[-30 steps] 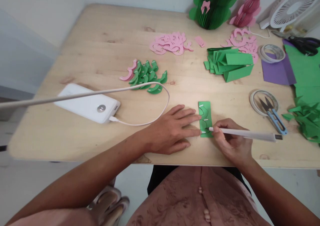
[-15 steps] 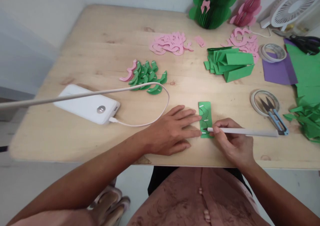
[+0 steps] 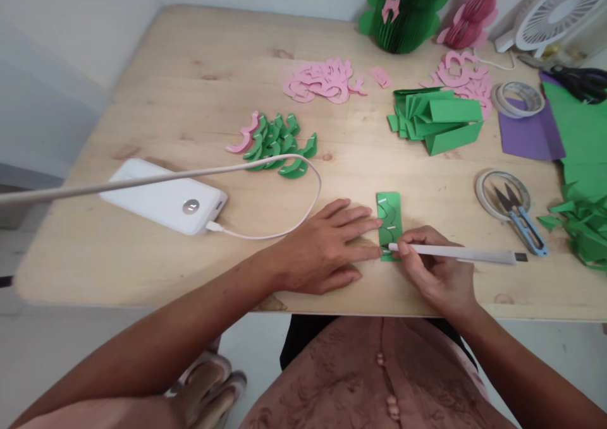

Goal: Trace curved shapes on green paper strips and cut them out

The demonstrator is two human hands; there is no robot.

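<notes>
Left hand (image 3: 322, 252) lies spread, touching green paper strip (image 3: 391, 208); right hand (image 3: 443, 280) pinches white pen (image 3: 488, 255), apparently mid-outline; next stroke likely needs steadiness.

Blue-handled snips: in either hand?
No, the snips lie partly over a tape roll; the right hand holds a white pen and the left hand lies flat.

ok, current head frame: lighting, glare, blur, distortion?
Head view: light looks soft, shadows faint, no strong glare on the green strip; head view: slightly soft overall, yet the strip's dark curves stay readable; head view: the fan looks slanted near the upper right corner, probably wide-angle stretch.
</notes>
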